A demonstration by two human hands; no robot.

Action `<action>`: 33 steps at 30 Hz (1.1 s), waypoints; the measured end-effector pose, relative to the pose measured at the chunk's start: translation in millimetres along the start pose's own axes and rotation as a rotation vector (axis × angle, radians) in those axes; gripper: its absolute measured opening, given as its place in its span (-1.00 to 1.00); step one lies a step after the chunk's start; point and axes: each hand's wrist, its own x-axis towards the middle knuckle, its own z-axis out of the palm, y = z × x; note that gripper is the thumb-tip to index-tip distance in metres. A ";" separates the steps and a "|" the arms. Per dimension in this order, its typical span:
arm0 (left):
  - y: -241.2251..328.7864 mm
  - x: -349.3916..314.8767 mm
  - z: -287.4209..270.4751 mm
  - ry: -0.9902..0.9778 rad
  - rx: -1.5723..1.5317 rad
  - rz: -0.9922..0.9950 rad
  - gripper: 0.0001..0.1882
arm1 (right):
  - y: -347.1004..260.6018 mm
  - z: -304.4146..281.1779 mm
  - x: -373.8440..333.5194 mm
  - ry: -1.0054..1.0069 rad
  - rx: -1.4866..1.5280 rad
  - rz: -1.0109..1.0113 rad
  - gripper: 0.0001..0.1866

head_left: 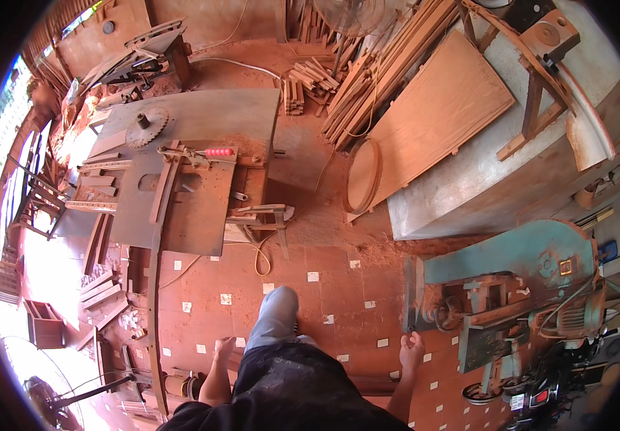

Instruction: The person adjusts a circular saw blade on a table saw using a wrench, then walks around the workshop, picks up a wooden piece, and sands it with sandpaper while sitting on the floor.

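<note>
My left hand [225,349] hangs low beside my leg, fingers loosely stretched, holding nothing I can see. On the other side my right hand [412,350] is held out from my body, fingers loosely bent and apart, with nothing visible in it. Nearest to the right hand stands a green band saw [511,251] coated in sawdust. Ahead and to the left is a work table [252,108]. On it lie a round toothed saw blade [157,128], a clamp with a red handle [219,152] and several wood strips [98,181].
A large wooden panel [443,115] and an oval wooden ring [362,176] lean against a grey block at the right. Small wood pieces [313,77] are piled at the back. A long bar [154,309] stands out from the table, left of me. A fan [44,399] stands lower left.
</note>
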 end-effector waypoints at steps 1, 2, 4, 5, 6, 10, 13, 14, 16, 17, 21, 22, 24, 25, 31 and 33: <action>13.8 1.6 8.2 -0.034 0.044 -0.028 -0.59 | -2.3 0.9 7.6 0.019 -0.002 -0.011 -0.50; 24.6 5.7 14.2 -0.044 0.064 -0.056 -0.59 | -14.2 0.3 17.8 0.004 0.041 0.013 -0.50; 46.8 18.9 31.2 -0.069 0.095 -0.105 -0.58 | -42.1 -1.1 45.4 -0.019 0.127 0.053 -0.51; 58.4 29.1 39.1 -0.075 0.154 -0.131 -0.58 | -47.6 4.9 62.5 -0.001 0.131 0.029 -0.51; 70.6 40.6 43.3 -0.079 0.211 -0.159 -0.58 | -56.6 14.9 83.4 0.013 0.136 0.002 -0.50; 105.1 72.3 73.6 0.023 0.202 -0.207 -0.71 | -152.8 62.7 194.4 0.017 0.014 -0.237 -0.48; 146.4 98.1 106.1 0.041 0.126 -0.222 -0.71 | -244.7 102.0 299.5 0.034 0.025 -0.335 -0.47; 164.8 105.0 121.1 0.031 0.083 -0.230 -0.71 | -269.8 114.1 343.9 0.084 -0.035 -0.457 -0.44; 192.3 100.7 145.2 0.018 -0.003 -0.289 -0.71 | -334.1 139.3 417.3 0.050 -0.003 -0.564 -0.44; 211.8 102.4 159.1 0.020 -0.053 -0.310 -0.71 | -380.7 150.6 449.2 0.038 -0.009 -0.614 -0.45; 300.4 92.3 214.2 -0.035 -0.180 -0.352 -0.71 | -524.9 158.2 560.0 0.002 -0.054 -0.771 -0.47; 320.3 90.3 221.9 -0.036 -0.219 -0.358 -0.71 | -558.5 169.7 583.1 0.013 -0.034 -0.824 -0.47; 360.3 88.9 240.3 -0.052 -0.298 -0.359 -0.71 | -634.7 187.0 631.4 0.052 -0.013 -0.926 -0.49; 377.2 88.8 247.8 -0.055 -0.331 -0.360 -0.71 | -669.3 196.8 652.0 0.064 -0.008 -0.975 -0.51; 448.3 81.7 286.9 -0.017 -0.407 -0.437 -0.70 | -821.2 209.3 849.6 0.240 0.101 -0.975 -0.60; 489.0 101.5 300.5 -0.023 -0.406 -0.444 -0.70 | -861.5 196.7 968.5 0.314 0.141 -1.025 -0.61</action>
